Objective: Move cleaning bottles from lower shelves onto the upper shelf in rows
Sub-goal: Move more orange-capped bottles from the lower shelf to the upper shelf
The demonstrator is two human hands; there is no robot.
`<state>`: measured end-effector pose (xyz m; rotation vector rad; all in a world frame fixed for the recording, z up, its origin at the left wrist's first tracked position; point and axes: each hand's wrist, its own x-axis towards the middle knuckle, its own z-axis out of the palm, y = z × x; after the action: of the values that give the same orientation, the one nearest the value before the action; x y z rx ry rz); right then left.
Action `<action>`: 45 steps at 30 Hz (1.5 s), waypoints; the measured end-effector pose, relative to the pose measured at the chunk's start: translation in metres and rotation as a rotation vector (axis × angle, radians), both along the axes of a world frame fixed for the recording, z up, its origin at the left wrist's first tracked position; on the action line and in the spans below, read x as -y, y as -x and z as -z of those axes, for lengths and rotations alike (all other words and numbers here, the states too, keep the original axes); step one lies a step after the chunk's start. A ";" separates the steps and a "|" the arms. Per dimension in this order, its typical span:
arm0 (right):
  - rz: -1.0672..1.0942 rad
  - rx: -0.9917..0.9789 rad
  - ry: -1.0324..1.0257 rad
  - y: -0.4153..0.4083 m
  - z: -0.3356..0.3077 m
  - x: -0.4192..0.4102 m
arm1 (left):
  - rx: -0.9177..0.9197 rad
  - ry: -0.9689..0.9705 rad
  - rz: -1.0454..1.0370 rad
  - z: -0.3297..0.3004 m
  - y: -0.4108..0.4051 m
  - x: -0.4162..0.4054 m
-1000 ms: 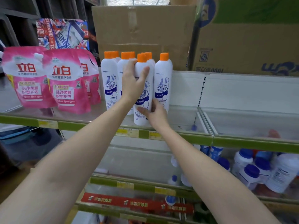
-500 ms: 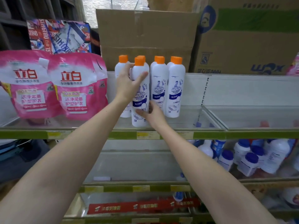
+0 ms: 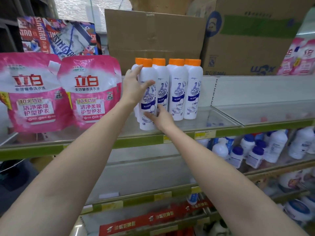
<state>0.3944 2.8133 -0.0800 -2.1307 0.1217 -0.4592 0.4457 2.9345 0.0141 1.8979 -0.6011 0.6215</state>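
Observation:
Several white Mr Muscle bottles with orange caps stand in rows on the upper shelf [image 3: 196, 123]. The front left bottle [image 3: 148, 101] stands nearest the shelf's front edge. My left hand [image 3: 134, 86] wraps around its upper body from the left, thumb across the front. My right hand [image 3: 160, 118] holds the same bottle low down on its right side, fingers curled at its base. The other bottles [image 3: 185, 89] stand close together just right of and behind it.
Pink detergent pouches [image 3: 63, 92] fill the upper shelf's left part. Cardboard boxes [image 3: 153, 36] sit behind and above. The shelf's right part is bare glass. White bottles with blue caps [image 3: 252, 150] stand on the lower shelf at right. A green rail edges each shelf.
The view has shifted so the bottles sit further right in frame. Both hands stay on the front left bottle, which has been set closer against the row.

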 end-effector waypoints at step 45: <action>0.202 0.001 0.063 0.036 0.007 -0.034 | -0.201 -0.233 -0.172 0.057 0.031 -0.027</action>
<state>0.3588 2.8471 -0.0868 -2.1893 0.3287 -0.5889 0.4149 2.9619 -0.0433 2.2162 -0.3966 0.4770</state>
